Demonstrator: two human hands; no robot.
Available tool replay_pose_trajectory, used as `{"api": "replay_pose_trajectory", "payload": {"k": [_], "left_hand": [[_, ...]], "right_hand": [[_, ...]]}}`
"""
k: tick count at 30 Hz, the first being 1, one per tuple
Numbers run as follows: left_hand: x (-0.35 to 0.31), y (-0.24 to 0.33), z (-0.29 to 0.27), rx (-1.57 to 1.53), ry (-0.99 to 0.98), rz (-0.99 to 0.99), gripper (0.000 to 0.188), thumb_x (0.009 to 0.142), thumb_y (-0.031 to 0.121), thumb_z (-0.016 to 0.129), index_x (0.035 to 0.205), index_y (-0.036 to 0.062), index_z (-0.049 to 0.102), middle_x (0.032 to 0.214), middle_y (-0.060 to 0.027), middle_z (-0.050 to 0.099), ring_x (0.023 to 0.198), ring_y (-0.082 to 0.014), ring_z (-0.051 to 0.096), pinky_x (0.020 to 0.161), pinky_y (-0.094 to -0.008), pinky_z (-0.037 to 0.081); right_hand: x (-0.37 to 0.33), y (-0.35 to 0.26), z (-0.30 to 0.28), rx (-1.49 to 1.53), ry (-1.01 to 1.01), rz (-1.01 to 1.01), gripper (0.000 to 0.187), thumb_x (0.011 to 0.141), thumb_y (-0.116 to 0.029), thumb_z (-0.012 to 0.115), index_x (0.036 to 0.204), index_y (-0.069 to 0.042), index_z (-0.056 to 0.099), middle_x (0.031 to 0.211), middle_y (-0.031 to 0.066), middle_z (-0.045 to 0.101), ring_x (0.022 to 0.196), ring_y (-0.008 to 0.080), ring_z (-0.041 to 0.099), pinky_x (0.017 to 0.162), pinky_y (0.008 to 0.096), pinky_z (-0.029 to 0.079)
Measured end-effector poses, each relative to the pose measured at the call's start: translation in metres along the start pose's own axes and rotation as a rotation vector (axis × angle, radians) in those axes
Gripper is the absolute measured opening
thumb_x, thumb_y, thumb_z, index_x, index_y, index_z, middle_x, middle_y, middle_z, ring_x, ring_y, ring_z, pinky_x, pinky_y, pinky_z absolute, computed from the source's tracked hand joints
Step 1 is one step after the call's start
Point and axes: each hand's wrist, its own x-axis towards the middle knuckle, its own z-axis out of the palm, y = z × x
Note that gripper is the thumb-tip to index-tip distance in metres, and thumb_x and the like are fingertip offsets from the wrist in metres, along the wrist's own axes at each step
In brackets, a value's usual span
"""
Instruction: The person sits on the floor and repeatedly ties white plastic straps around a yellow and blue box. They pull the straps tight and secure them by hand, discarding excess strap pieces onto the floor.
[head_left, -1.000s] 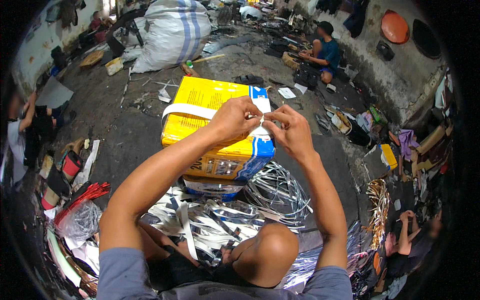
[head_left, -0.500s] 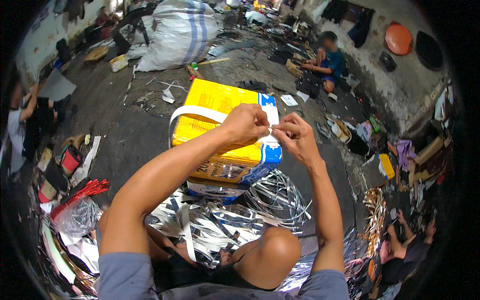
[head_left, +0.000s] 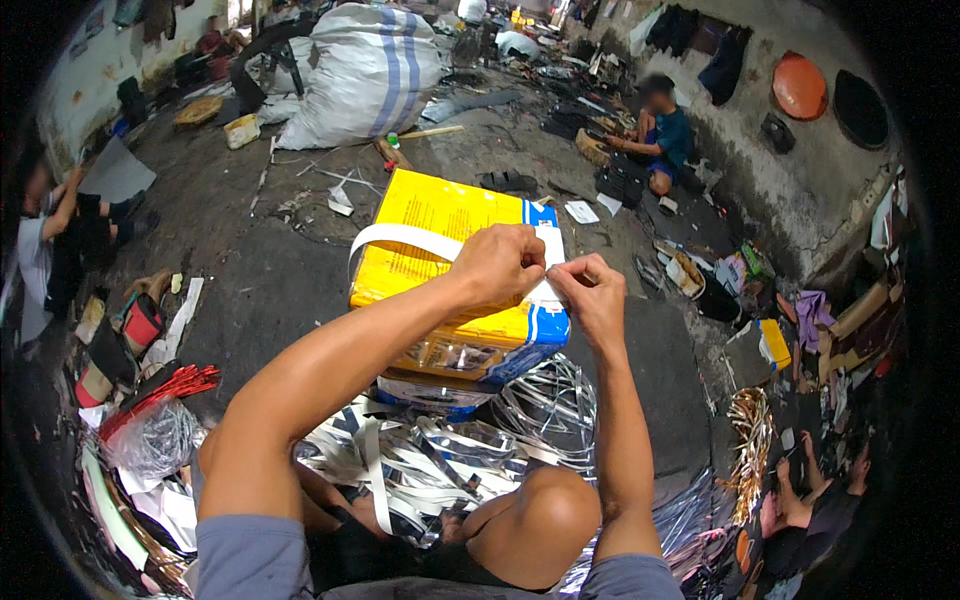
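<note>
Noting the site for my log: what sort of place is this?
Probably an informal handwork workshop: a heap of white and silvery strips lies by the wearer, a large white sack stands farther off, and another person sits low near the wall.

Right wall [head_left: 765, 165]: rough and grey, darkly stained low down
Hung along it: a round orange dish [head_left: 799, 86], a round black one [head_left: 860, 108], dark cloths [head_left: 724, 66]
Left wall [head_left: 85, 95] across from me: pale, blotched
Floor [head_left: 235, 195]: dark grey, strewn with scraps [head_left: 340, 201]
Light: bright patch [head_left: 237, 12] at the far left
</note>
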Motion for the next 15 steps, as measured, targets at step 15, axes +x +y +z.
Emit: {"api": "replay_pose_trajectory", "payload": {"k": [15], "left_hand": [[0.026,-0.007,-0.008,-0.036,-0.168,0.103,0.014,0.078,0.014,0.073,0.084,0.0015,0.077,0.082,-0.0174,0.074,0.075,-0.0299,0.073,0.070,-0.0394,0.058]], "right_hand": [[-0.006,0.004,0.007,0.402,0.054,0.389,0.027,0.099,-0.029,0.073,0.090,-0.007,0.058,0.072,-0.0053,0.056,0.063,0.0034,0.052,0.055,0.0218,0.041]]}}
